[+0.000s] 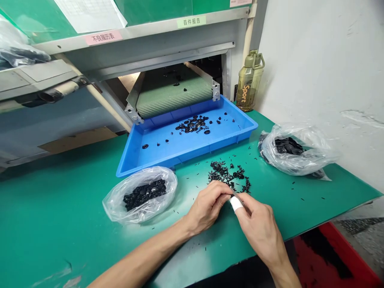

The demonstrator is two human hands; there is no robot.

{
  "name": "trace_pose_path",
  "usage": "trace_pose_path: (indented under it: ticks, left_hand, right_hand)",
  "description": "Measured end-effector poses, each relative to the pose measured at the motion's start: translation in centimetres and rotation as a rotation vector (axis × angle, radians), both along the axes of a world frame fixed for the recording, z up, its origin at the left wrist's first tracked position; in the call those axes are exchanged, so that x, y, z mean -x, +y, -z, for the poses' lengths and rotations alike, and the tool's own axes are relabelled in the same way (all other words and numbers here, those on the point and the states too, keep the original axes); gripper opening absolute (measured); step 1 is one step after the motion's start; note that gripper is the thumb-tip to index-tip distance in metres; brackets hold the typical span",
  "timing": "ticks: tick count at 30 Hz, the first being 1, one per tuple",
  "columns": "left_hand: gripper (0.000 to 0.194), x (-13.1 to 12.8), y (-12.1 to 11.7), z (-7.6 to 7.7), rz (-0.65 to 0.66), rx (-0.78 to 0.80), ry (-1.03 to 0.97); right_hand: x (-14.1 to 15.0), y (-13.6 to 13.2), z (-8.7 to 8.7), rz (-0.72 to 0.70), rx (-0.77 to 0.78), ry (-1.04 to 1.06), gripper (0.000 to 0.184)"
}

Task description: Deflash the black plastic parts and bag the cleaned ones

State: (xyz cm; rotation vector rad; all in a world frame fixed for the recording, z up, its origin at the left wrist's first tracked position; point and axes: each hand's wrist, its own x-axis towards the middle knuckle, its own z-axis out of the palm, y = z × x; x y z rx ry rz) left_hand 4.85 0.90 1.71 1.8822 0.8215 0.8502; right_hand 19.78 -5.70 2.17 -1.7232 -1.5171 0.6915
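Observation:
My left hand (208,205) is closed in a pinch, with a small black part (231,196) at its fingertips. My right hand (260,224), white tape around its thumb, is closed on a thin grey tool (242,202); the fingers cover most of it, so its kind is unclear. Its tip meets the left fingertips. Just beyond both hands lies a loose pile of small black parts (220,173) on the green tabletop (75,200). To the left, an open clear plastic bag (112,202) holds many small black pieces. Another clear bag (315,154) at the right contains flat black pieces.
A blue tray (186,150) with scattered black round parts (193,125) stands under the end of a green conveyor belt (174,94). Behind the tray's right corner is a water bottle (248,86). A red bin (348,248) sits below the table's right edge.

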Motion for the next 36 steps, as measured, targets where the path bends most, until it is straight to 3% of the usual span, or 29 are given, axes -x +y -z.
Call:
trace_pose_path:
  ticks: [2,4,7,11,15,19,26,32,36]
  left_hand:
    - [0.021,0.0,0.3,0.3,-0.083,0.105,-0.009]
    - [0.026,-0.1,0.6,0.5,-0.148,0.329,-0.103]
    - [0.032,-0.4,0.8,0.8,-0.127,0.601,-0.316]
    - [0.038,-0.8,0.3,1.3,-0.091,0.715,-0.391]
    - [0.035,-1.1,0.0,1.8,-0.099,0.765,-0.417]
    - [0.032,-1.4,-0.3,1.9,-0.106,0.801,-0.461]
    - [0.039,-1.7,-0.6,1.9,-0.139,0.784,-0.438]
    - [0.04,-1.7,-0.9,1.8,-0.179,0.718,-0.393]
    - [0.027,-1.3,-0.9,1.4,-0.192,0.543,-0.277]
  right_hand:
    - [-0.4,-0.1,-0.2,-0.073,0.072,0.012,0.029]
    - [-0.6,-0.2,0.1,-0.055,0.094,-0.076,0.032]
    - [-0.6,-0.4,1.2,0.05,-0.014,-0.31,0.032]
    - [-0.2,-0.6,2.2,0.075,-0.167,-0.388,0.041]
    - [0.3,-0.8,2.4,0.125,-0.234,-0.414,0.031]
    - [0.7,-0.8,2.5,0.112,-0.338,-0.455,0.034]
    - [1.4,-0.7,2.7,0.122,-0.363,-0.551,0.036]
    - [2.0,-0.8,2.7,0.15,-0.378,-0.605,0.037]
    - [2.1,-1.0,2.6,0.127,-0.381,-0.571,0.035]
